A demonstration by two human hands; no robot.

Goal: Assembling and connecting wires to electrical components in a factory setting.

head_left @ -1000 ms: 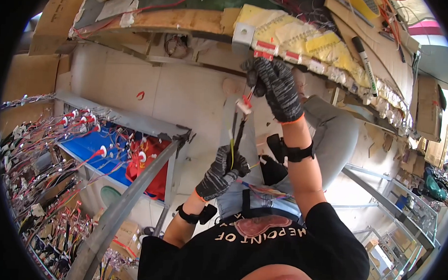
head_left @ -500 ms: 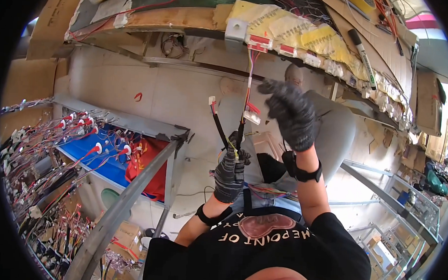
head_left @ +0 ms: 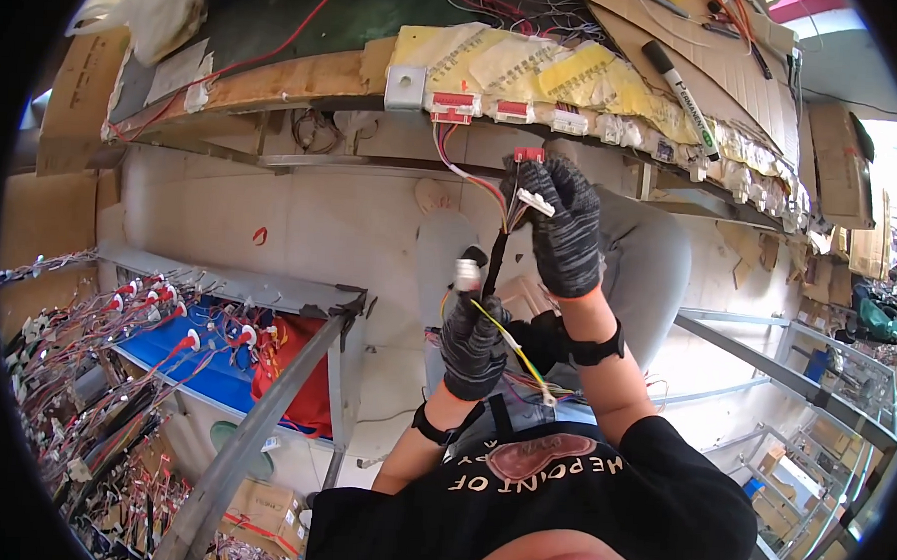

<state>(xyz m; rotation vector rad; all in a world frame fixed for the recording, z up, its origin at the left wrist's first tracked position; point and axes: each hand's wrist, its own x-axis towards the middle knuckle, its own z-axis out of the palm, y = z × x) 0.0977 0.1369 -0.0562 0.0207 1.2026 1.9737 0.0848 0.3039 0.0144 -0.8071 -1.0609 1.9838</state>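
A wire harness (head_left: 497, 254) with a black-sleeved trunk hangs from the bench edge by wires running to a red connector (head_left: 452, 107). Gloved in dark grey, my left hand (head_left: 473, 346) is closed round the harness's lower part. By that hand stand a white connector (head_left: 467, 273) and a yellow-green wire (head_left: 514, 346) ending in a terminal. My right hand (head_left: 568, 230), gloved alike, pinches a branch of the harness carrying a second red connector (head_left: 529, 155). A white connector (head_left: 536, 202) lies against its fingers. The red connector is just below the row of fixtures on the bench.
Along the bench edge run yellow tape (head_left: 488, 60) and several connector holders, with a black marker (head_left: 682, 100) at right. On the left, many harnesses hang over a metal frame (head_left: 263, 412) and a blue bin (head_left: 195, 364). A cardboard box (head_left: 268, 510) stands below.
My right hand has come in to the left and taken hold of the branch with the red and white connectors. My left hand has lowered slightly, and the yellow-green wire now hangs rightward.
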